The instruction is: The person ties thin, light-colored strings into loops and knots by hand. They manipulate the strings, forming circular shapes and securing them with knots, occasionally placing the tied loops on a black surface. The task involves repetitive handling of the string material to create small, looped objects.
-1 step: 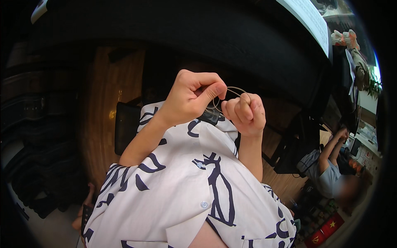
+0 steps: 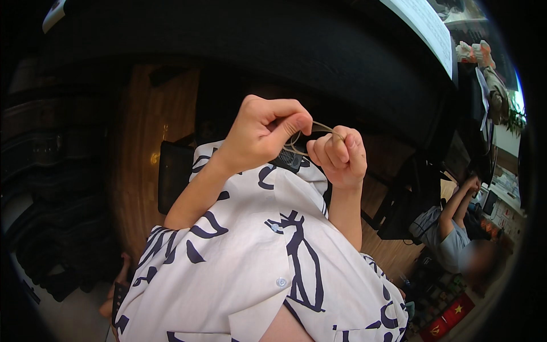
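Note:
A thin tan rubber band (image 2: 326, 126) runs in loose loops between my two hands, held in front of my chest. My left hand (image 2: 264, 134) pinches one end of it between thumb and curled forefinger. Closed beside it, my right hand (image 2: 341, 157) has the band around its forefinger, with the other fingers folded in. Part of the band is hidden behind the fingers. Below the hands, a small dark slotted object (image 2: 289, 161) rests against my patterned white shirt (image 2: 239, 239); its kind I cannot make out.
A black desk (image 2: 256, 45) stretches across the front, with a white sheet or panel (image 2: 424, 28) at its far right. On the right, another person (image 2: 450, 228) sits with bent arms. Wooden floor (image 2: 151, 182) shows on the left.
The band's upper strand has dropped a little and looks straighter. My right hand has shifted very slightly; my left hand has hardly moved.

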`<state>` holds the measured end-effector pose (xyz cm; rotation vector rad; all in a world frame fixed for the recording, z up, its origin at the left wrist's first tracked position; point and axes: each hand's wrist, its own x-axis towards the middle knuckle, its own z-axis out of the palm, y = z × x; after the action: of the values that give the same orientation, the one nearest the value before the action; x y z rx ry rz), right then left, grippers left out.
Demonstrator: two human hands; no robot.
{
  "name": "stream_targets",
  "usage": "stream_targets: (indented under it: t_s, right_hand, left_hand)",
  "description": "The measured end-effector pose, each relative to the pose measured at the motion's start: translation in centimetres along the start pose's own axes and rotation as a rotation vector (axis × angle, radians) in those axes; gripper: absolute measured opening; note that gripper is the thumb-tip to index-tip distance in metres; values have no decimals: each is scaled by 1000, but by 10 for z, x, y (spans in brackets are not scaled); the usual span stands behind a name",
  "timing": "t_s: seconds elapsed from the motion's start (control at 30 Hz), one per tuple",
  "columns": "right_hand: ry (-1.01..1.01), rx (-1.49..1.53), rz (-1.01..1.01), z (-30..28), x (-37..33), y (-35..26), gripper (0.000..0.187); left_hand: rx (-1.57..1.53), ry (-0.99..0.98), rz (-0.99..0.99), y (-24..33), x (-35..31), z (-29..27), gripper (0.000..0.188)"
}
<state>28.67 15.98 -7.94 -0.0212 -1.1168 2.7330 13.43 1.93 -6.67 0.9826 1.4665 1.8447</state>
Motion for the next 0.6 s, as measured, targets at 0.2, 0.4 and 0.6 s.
stream_targets:
  t_s: [0.2, 0.4, 0.6]
  right_hand:
    - [135, -64, 78, 0, -7, -6, 38]
    - [400, 98, -32, -2, -5, -4, 42]
    - [536, 243, -32, -12, -9, -22, 46]
  left_hand:
    - [286, 167, 140, 2, 9, -28, 15]
    - [565, 405, 144, 5, 10, -49, 11]
    - [723, 376, 148, 6, 8, -54, 9]
